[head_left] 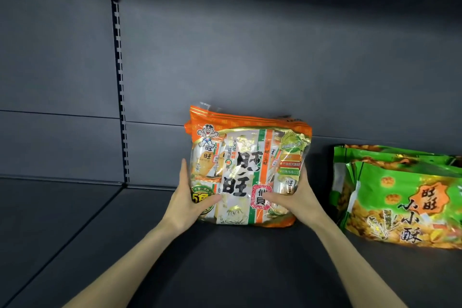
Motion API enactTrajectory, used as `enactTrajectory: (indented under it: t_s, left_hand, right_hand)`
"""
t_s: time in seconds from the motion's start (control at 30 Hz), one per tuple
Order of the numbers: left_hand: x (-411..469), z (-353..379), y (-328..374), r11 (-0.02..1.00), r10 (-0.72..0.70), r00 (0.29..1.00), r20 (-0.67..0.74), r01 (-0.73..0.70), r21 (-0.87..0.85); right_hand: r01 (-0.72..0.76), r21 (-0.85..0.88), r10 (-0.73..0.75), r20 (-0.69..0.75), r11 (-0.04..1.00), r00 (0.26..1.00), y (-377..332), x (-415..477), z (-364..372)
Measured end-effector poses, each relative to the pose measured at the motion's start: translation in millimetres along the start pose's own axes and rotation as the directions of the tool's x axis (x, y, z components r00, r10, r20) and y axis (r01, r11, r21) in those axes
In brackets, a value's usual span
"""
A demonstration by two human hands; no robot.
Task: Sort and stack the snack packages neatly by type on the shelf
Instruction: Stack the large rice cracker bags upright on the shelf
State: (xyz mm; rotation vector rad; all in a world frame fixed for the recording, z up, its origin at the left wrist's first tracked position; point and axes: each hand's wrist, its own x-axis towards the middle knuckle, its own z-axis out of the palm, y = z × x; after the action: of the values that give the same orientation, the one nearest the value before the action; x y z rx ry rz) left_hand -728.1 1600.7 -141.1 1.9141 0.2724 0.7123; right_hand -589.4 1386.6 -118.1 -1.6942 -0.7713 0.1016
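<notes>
1. Gripping the orange snack bag (246, 170) on the dark shelf (237, 265), we clasped it with left hand (188, 199) and right hand (296, 199).
2. It stood apart from the green bags (405, 202); we judged its slick film might slip or topple.

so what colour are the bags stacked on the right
Green bags with orange and yellow snack print, seen in the head view.

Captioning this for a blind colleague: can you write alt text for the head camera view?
Both hands, left hand and right hand, hold an orange and white plastic snack bag upright on a dark grey metal shelf. Green snack bags lie stacked to its right.
</notes>
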Motion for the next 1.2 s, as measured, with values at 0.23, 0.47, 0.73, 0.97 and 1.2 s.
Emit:
enactTrajectory:
  t_s: [0.23,0.47,0.73,0.97,1.2]
  left_hand:
    - [4,-8,-13,0.998,-0.056,0.993,0.103,0.055,0.018]
    - [-1,-10,-14,0.994,-0.02,0.993,0.119,0.007,0.108]
    - [-6,-16,-12,0.984,-0.026,0.99,0.137,0.001,0.177]
    - [-7,-24,-3,0.885,-0.151,0.979,0.134,0.073,0.46]
    - [-8,-30,8,0.941,-0.117,0.989,0.095,0.08,0.328]
  right_hand:
    - [-0.035,-0.056,0.041,0.112,0.998,0.993,2,-1,-11]
    - [0.024,-0.084,-0.022,0.033,0.996,0.999,10,-2,-4]
    - [0.013,-0.278,-0.005,0.027,0.96,1.0,0,-9,-1]
    - [-0.093,-0.319,0.12,0.064,0.943,0.991,-11,-15,-5]
    - [-0.121,-0.284,0.118,-0.028,0.951,0.993,-17,-20,-7]
